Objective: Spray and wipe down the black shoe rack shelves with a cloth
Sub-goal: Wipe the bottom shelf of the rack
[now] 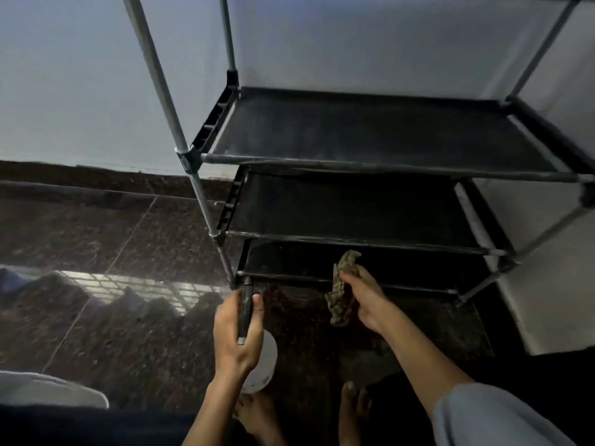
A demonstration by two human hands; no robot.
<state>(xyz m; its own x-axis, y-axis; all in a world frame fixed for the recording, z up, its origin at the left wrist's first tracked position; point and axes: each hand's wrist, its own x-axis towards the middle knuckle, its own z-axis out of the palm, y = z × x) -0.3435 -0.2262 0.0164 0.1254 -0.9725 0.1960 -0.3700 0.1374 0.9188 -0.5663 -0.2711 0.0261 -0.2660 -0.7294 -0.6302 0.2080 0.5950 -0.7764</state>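
At six o'clock, nearest to us, we see two bare feet (354, 403) on the dark speckled stone floor (128, 333), and a pale grey sleeve (489, 416) at five o'clock covering the right arm.

Just beyond, our left hand (236, 333) holds a white spray bottle with a black trigger head (246, 312); the fingers are curled round the neck, thumb on the right side of the black nozzle, which points toward twelve o'clock at the rack's lower left corner. The bottle's white round body (265, 365) shows below the palm.

At the one o'clock side of that hand, our right hand (363, 297) grips a crumpled olive-brown cloth (343, 284), fingers clamped on it. The cloth hangs over the front rail of the lowest shelf, its upper end over the shelf surface and its lower end dangling toward the floor.

Farther on stands the black shoe rack with grey metal poles (370, 201). Three black fabric shelves are visible: the lowest (289, 262) by the cloth, the middle (347, 207) above it, and the upper (370, 130), which looks dusty. Black plastic connectors join the poles.

Behind the rack, at twelve o'clock, rises a pale grey-white wall (80, 75), with a dark stone skirting at nine o'clock.
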